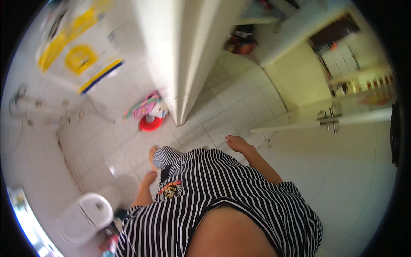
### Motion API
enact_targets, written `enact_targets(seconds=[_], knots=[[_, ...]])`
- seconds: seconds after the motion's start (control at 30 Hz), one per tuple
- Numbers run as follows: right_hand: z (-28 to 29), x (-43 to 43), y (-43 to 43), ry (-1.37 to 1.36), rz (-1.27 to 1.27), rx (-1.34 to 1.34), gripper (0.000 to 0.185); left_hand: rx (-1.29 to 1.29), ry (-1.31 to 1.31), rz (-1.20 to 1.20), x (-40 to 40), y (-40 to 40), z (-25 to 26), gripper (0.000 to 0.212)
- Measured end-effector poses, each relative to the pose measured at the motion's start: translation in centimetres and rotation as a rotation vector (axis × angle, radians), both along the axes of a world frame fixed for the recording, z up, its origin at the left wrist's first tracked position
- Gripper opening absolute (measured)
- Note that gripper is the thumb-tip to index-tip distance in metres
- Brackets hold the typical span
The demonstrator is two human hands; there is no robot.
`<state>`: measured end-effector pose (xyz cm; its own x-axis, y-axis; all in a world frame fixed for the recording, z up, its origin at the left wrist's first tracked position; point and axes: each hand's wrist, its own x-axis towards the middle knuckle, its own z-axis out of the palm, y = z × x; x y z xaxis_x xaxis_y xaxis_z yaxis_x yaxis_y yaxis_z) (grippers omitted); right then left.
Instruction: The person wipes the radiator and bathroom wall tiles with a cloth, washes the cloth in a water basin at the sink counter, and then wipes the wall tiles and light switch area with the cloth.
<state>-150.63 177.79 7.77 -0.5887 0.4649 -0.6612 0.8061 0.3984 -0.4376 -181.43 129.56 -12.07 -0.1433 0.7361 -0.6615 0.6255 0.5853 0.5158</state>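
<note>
My left hand point(149, 178) hangs low beside my striped shirt point(218, 173), near the trouser leg. Its fingers are blurred and partly curled, and nothing shows in it. On the other side my right hand point(237, 143) is held out over the tiled floor point(212, 128), holding nothing, with its fingers loosely apart. A white door point(289, 151) with a metal handle point(329, 120) stands to the right of that hand, apart from it. Ahead on the floor sits a red plastic basin point(151, 124), with pink and white cloths point(149, 107) heaped in and over it.
A wall edge point(181, 80) juts down in front, right of the basin. Wall pipes point(48, 109) run along the left. A yellow-and-white plastic sheet point(80, 57) hangs at upper left. A white rounded fixture point(86, 217) stands at lower left. Beyond the doorway are shelves point(362, 80).
</note>
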Motion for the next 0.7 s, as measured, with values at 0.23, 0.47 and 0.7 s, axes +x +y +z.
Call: enact_targets(seconds=[0.23,0.47,0.7], knots=[[1.2,7.8,2.5,0.188,-0.116,0.030,0.039,-0.149,-0.247,0.193,2.1,12.2,7.2,0.033],[1.5,11.4,11.0,0.238,-0.187,-0.187,0.043,0.112,0.142,0.002,1.6,32.5,9.2,0.035],[-1.4,15.8,26.1,0.227,-0.421,0.125,0.042,0.228,0.091,-0.094,6.1,57.4,10.3,0.034]])
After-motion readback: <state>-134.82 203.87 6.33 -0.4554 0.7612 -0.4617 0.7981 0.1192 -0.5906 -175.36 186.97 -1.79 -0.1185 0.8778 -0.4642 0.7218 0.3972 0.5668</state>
